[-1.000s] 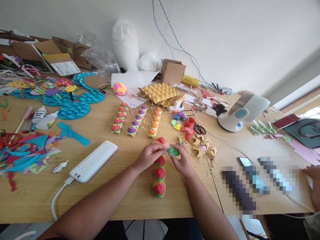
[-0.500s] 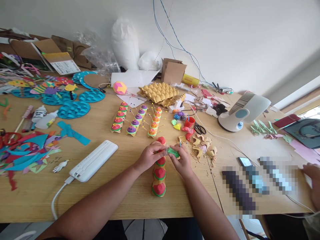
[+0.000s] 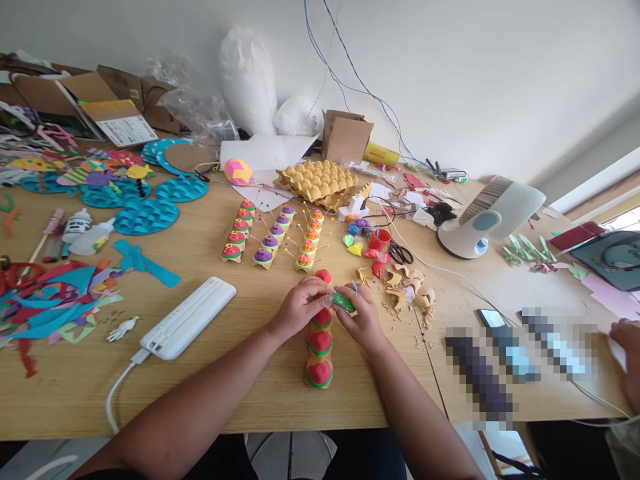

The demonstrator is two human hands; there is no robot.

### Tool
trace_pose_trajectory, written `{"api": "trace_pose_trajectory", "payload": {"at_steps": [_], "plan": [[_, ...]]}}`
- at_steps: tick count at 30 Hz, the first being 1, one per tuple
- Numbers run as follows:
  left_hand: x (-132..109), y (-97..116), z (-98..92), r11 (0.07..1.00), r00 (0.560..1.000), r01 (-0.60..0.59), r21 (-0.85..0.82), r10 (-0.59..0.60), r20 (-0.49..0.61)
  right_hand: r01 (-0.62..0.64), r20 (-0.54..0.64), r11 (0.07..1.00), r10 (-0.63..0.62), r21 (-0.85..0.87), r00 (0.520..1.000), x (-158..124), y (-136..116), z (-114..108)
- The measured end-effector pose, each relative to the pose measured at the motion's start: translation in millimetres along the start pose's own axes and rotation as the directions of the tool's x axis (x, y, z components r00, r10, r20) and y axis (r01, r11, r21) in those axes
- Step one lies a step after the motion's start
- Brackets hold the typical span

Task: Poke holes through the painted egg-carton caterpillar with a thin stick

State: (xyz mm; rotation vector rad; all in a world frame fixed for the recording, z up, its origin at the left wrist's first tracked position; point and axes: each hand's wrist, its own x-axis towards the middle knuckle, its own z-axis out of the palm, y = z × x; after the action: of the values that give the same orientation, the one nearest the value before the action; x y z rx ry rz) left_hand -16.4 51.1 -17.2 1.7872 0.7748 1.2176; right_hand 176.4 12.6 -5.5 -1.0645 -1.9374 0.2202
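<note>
Between my hands is a small clear plastic bag of green modelling clay. My left hand pinches the clear end of the bag. My right hand is closed around its green part, and a thin blue stick pokes up from the fingers. Below the hands lies an egg-carton strip with red domes edged in green, partly covered by my left fingers. Farther back stand three decorated egg-carton strips: a red one, a purple one and an orange one, with pins around the latter two.
Torn carton scraps, black scissors and a red cup lie right of the strips. A white fan stands farther right. At left are a white power bank and paper scraps. Another person's hand rests at the right edge.
The green bag has tilted and turned slightly in my fingers, its right end now lower. Both hands stay nearly in place, and the camera view has shifted a little.
</note>
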Motion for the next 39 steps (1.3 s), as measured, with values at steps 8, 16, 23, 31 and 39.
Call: {"api": "trace_pose_trajectory", "payload": {"at_steps": [8, 16, 23, 31, 39], "plan": [[-1.0, 3.6, 2.0, 1.000, 1.000, -0.013, 0.027, 0.013, 0.005, 0.026, -0.086, 0.999, -0.028, -0.022, 0.996, -2.5, 5.3, -0.1], [-2.7, -1.9, 2.2, 0.983, 0.994, 0.108, -0.150, -0.104, 0.035, 0.021, -0.028, 0.997, -0.019, 0.070, 0.999, -0.7, -1.0, 0.4], [-0.4, 2.8, 2.0, 0.999, 0.997, -0.049, 0.016, 0.049, -0.051, 0.023, -0.008, 0.996, -0.022, 0.086, 1.000, 1.6, -3.0, -0.6], [-3.1, 5.1, 3.4, 0.984, 0.986, -0.144, 0.101, 0.152, -0.073, 0.020, -0.048, 0.999, -0.019, 0.029, 0.999, 0.6, -2.0, 2.4], [-1.6, 10.5, 4.1, 0.949, 0.963, -0.234, 0.212, 0.257, -0.088, 0.010, -0.070, 1.000, -0.008, 0.025, 0.997, 0.0, -2.3, 1.7]]}}
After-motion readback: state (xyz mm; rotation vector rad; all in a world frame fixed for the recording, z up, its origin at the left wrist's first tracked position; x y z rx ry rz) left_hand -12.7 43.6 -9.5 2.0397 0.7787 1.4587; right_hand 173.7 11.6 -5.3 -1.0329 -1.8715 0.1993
